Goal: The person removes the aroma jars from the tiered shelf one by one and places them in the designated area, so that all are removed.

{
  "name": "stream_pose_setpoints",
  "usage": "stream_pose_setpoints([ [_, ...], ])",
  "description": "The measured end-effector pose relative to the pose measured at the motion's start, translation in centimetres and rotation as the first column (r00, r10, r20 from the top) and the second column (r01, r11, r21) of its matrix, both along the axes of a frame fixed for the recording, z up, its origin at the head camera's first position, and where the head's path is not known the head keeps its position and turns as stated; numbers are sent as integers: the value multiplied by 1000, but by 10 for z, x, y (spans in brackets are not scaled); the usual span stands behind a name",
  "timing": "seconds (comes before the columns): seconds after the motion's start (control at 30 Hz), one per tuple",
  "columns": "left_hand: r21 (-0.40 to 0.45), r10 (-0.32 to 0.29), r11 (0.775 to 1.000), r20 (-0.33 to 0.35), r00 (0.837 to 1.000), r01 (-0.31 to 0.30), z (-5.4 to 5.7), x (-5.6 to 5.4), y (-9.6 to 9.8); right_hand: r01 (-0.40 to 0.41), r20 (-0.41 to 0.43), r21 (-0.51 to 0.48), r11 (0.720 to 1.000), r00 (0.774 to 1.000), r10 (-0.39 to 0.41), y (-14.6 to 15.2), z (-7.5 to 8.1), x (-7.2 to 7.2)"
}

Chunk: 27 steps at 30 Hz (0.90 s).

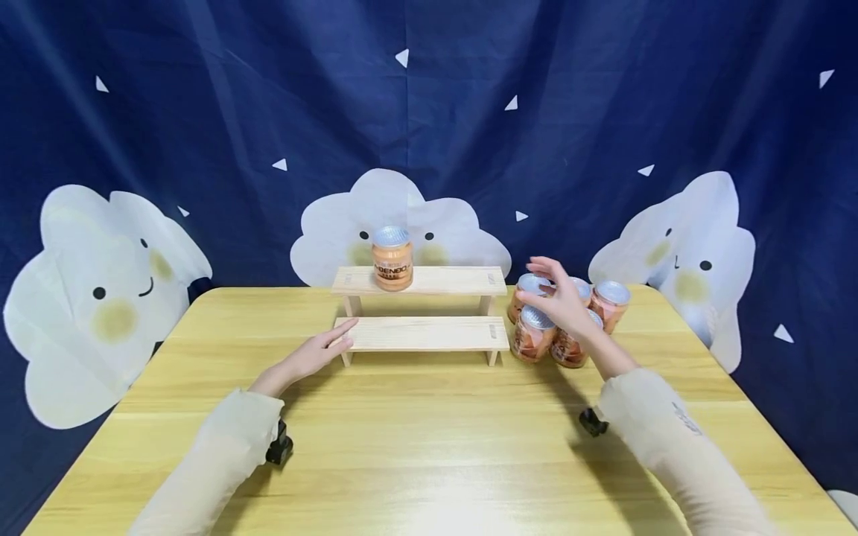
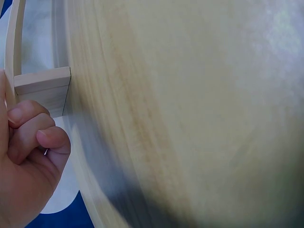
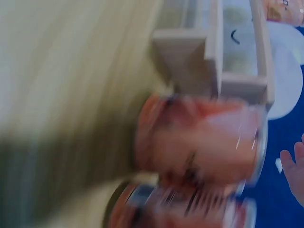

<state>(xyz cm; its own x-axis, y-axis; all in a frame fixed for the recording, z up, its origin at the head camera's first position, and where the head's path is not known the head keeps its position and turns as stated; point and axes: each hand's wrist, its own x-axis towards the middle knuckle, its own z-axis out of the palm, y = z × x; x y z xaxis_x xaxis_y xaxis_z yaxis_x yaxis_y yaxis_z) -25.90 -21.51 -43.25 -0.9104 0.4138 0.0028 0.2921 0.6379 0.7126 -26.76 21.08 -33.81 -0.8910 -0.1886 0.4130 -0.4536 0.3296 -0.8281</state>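
A two-level pale wooden shelf (image 1: 421, 334) stands mid-table. My left hand (image 1: 313, 356) is at the left end of its lower board, index finger along the top. In the left wrist view the other fingers (image 2: 29, 113) curl beside the shelf's leg (image 2: 43, 80). On the upper board, left of centre, one orange can (image 1: 392, 260) with a silver lid stands upright. My right hand (image 1: 559, 301) hovers over a cluster of similar cans (image 1: 532, 339) right of the shelf, fingers spread and holding nothing. In the right wrist view, a can (image 3: 199, 140) looks blurred below the fingers (image 3: 287, 164).
The cans stand close together by the shelf's right end, near the back edge of the wooden table (image 1: 429, 432). Behind hangs a dark blue curtain (image 1: 456, 112) with cloud prints. Small black wrist cameras (image 1: 279, 444) sit under both sleeves.
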Motion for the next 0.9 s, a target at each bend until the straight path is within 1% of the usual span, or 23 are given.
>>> stream_pose_setpoints([
  [0.1,1,1,1000,-3,1000,-1,1,-1,0,-26,-6,23,999,1000,26,-24,13,-5],
  [0.17,-1,-4,1000,-6,1000,4,2,-1,0,-46,-6,34,998,999,46,-37,18,-10],
  [0.23,-2,-10,1000,-3,1000,10,2,0,0,-78,10,26,997,997,78,-49,20,-17],
  [0.33,-2,-6,1000,2,1000,6,2,0,0,-126,40,11,992,991,126,-64,14,-34],
  [0.47,-2,-3,1000,6,1000,3,1,-1,0,-165,76,-11,986,983,165,-86,4,-51],
  [0.7,-17,-4,1000,-4,1000,4,2,0,0,-213,131,-32,976,968,216,-130,0,-58],
  [0.8,-17,-1,1000,-8,1000,1,1,-1,0,-223,141,-35,974,964,226,-144,1,-59],
  [0.83,-14,-1,1000,-6,1000,1,1,-1,0,-229,148,-42,973,961,232,-148,5,-56],
  [0.9,-7,-4,1000,0,1000,4,1,0,0,-223,149,-56,973,962,229,-156,5,-57],
])
